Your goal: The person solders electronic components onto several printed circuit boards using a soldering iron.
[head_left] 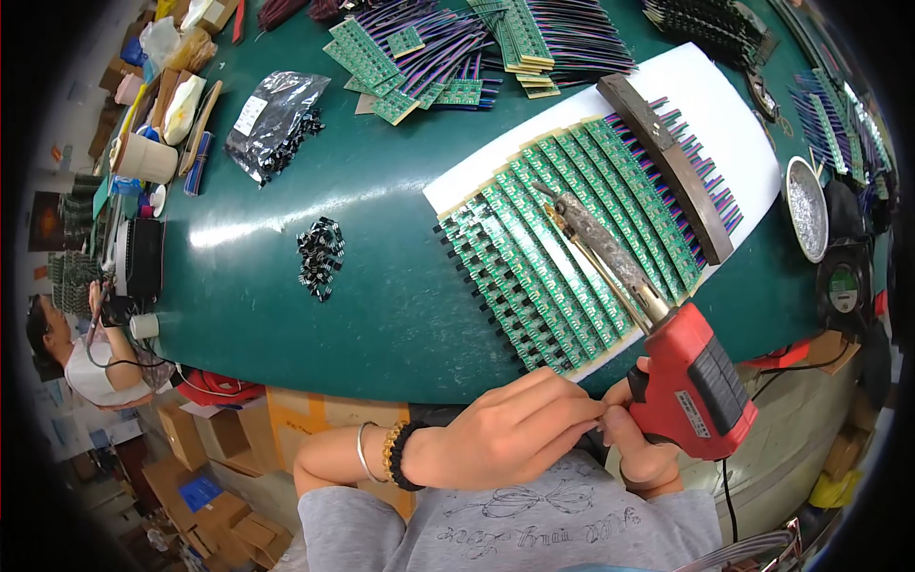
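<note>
My right hand [640,440] grips the red and black handle of a soldering gun [688,377]. Its long dark barrel reaches up and left over a row of green circuit boards [562,257]. The boards lie side by side on a white sheet [705,91], with black parts along their lower left edge and striped wires at their upper right. A dark brown bar [667,162] lies across the wire ends. My left hand [510,429] is below the table edge, its fingertips pinched together right beside the gun's handle and my right hand. Whether it holds something thin there is not clear.
A small heap of black parts [321,257] and a dark plastic bag [276,119] lie on the green table [381,305]. Stacked green boards with wires [448,52] sit at the far edge. A metal bowl [807,207] stands right. Another person [81,357] sits at left.
</note>
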The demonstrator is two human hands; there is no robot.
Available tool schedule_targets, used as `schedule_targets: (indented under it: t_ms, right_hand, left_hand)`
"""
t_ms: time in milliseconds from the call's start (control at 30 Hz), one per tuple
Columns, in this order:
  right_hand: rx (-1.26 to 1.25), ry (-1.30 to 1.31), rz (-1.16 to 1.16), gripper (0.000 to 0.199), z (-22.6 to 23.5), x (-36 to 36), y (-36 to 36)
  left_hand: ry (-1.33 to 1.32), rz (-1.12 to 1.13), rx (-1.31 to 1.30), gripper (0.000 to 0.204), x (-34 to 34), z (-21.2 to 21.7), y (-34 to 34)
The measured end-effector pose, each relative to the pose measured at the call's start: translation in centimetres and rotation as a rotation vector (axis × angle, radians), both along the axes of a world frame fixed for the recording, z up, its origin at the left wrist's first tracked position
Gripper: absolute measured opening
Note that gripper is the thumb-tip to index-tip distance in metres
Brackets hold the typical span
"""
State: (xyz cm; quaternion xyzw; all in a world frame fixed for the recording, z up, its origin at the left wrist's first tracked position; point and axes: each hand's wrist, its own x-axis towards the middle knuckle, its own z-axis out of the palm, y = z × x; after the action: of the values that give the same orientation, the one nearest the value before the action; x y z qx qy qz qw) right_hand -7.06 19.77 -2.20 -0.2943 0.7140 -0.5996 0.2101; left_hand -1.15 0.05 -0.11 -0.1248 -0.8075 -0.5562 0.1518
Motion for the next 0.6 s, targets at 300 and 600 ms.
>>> schedule_targets:
  t_ms: [300,600]
  right_hand:
    - [0.072,0.092,0.099,0.066,0.2,-1.3,0.3]
    - [-0.281,-0.074,0.115,0.066,-3.2,-1.6,2.0]
  left_hand:
    - [0.313,0.005,-0.463,0.026,-1.0,0.4,-1.0]
    - [0.011,0.455,-0.47,0.017,-6.0,-1.1,-8.3]
